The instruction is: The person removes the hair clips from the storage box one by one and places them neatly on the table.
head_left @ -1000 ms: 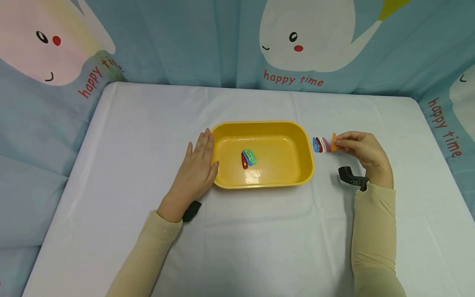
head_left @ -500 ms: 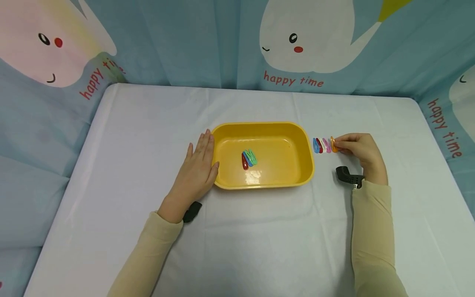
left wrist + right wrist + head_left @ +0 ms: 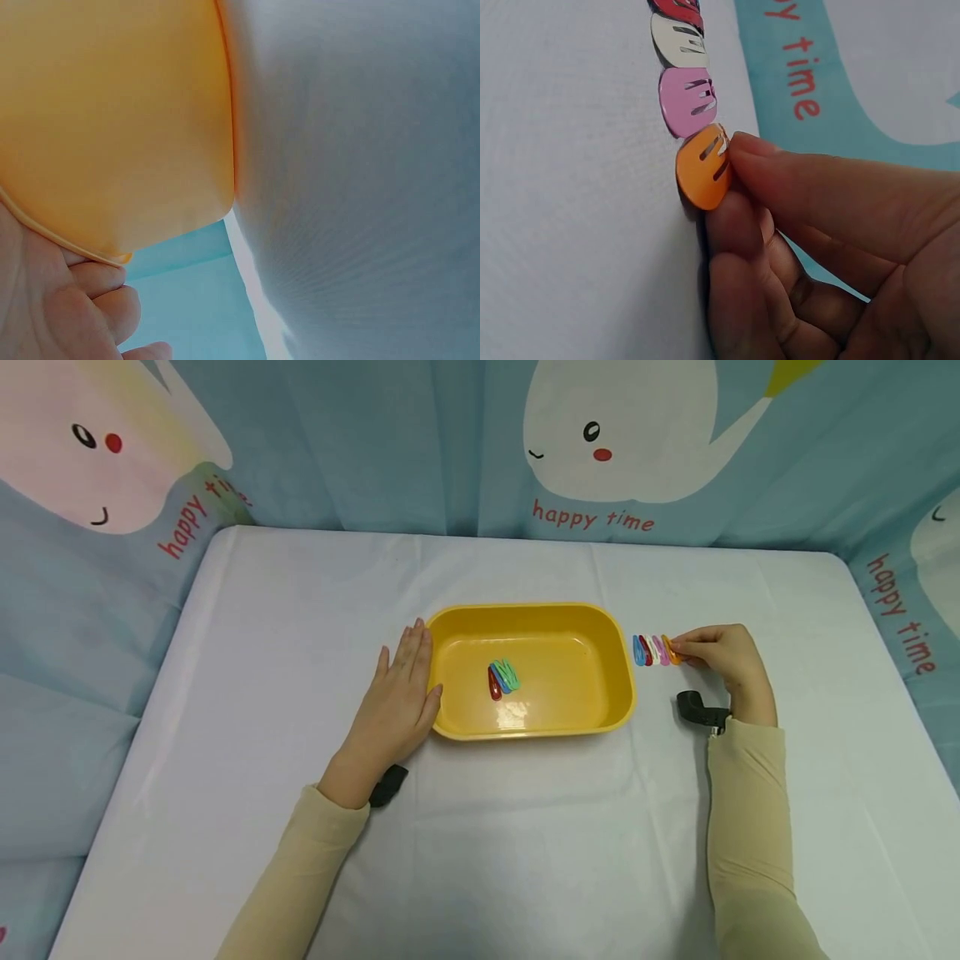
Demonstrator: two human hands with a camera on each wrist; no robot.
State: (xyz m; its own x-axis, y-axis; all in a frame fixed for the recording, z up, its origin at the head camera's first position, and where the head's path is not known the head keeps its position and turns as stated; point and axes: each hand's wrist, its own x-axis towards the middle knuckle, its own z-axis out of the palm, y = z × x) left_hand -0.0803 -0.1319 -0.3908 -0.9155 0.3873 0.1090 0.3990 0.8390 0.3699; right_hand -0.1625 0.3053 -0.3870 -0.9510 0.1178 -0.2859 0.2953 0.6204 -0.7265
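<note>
An orange snap hair clip (image 3: 701,172) is pinched at one end between the thumb and fingers of my right hand (image 3: 729,658), down at the white cloth. It is the right end of a row with a pink clip (image 3: 686,101), a white clip (image 3: 676,41), a red clip (image 3: 679,7) and a blue clip (image 3: 638,651). My left hand (image 3: 397,697) rests straight-fingered along the left rim of a yellow tray (image 3: 577,693). Inside the tray lie a red clip (image 3: 494,684), a blue clip and green clips (image 3: 507,674), close together.
The row of clips stands just right of the tray on a white-covered table (image 3: 525,852). Behind and beside the table hangs a blue curtain (image 3: 390,443) with whale prints. A black wrist mount (image 3: 701,710) sits near the right cuff.
My right hand has moved left and lowered the orange clip beside the pink one at the row's end. The left hand and tray stay in place.
</note>
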